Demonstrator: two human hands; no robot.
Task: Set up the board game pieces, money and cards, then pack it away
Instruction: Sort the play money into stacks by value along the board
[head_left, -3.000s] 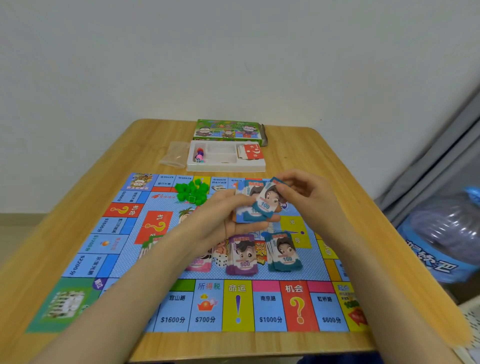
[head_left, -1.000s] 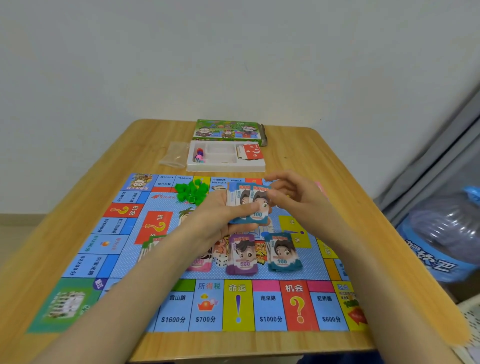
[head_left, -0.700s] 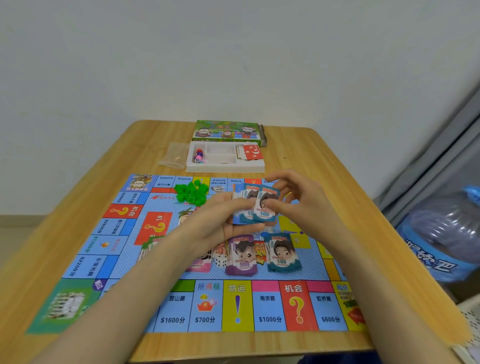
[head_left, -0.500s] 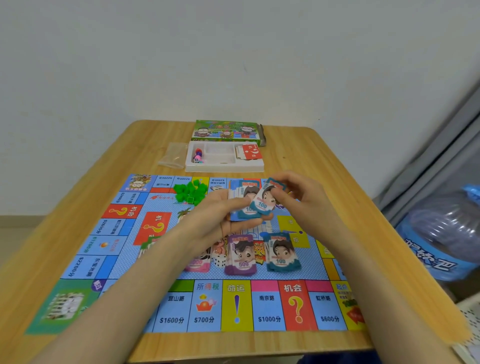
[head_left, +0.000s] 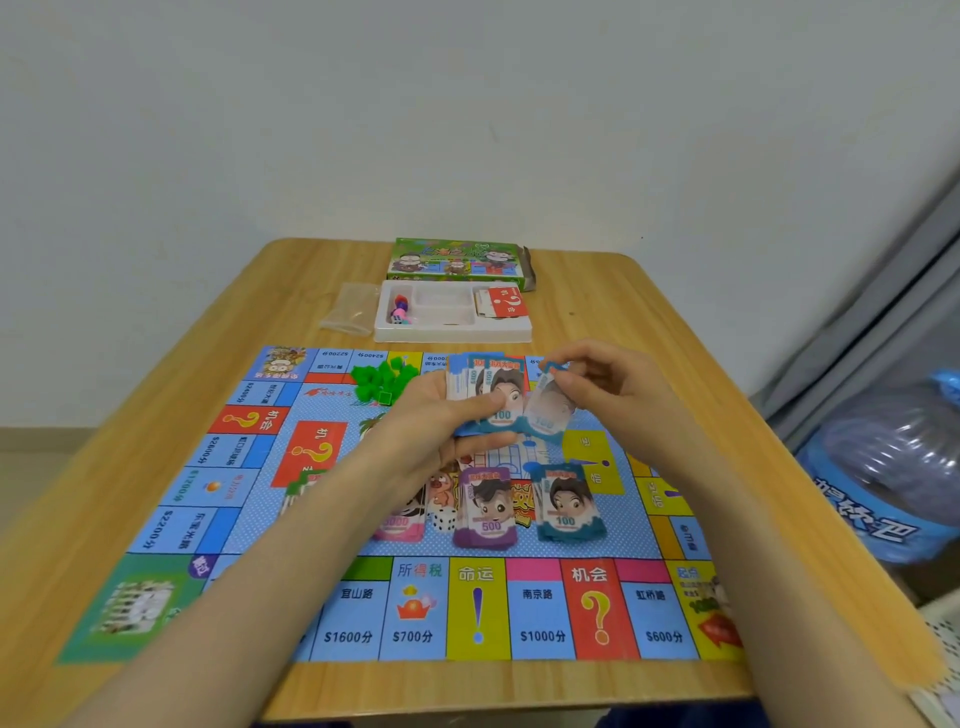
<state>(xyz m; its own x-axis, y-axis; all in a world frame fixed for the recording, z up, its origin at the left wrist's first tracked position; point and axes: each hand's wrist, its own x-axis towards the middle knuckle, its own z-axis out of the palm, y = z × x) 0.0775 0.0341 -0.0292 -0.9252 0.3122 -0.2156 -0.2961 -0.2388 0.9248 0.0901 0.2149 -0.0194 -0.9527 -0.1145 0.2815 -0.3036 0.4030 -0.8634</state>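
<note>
The colourful game board (head_left: 228, 519) lies flat on the wooden table (head_left: 613, 306). Above its middle, my left hand (head_left: 431, 421) grips a fanned stack of blue 100 notes (head_left: 488, 389), thumb on top. My right hand (head_left: 608, 384) pinches one blue 100 note (head_left: 548, 410) at its top corner, just right of the stack. On the board below lie a purple 500 pile (head_left: 485, 512), a blue 100 pile (head_left: 566, 506) and a pink pile (head_left: 400, 525) partly hidden by my left arm. A white die (head_left: 444, 519) sits between the pink and purple piles.
Green plastic houses (head_left: 376, 382) are heaped at the board's far edge. Behind it stands a white tray (head_left: 452, 332) with tokens and red cards (head_left: 501, 304), a clear bag (head_left: 353, 309) to its left and the green box lid (head_left: 457, 260) behind. A water jug (head_left: 893, 467) stands at the right.
My right hand has drawn one 100 note off the stack to the right. The left hand keeps its grip on the stack; the piles on the board have not moved.
</note>
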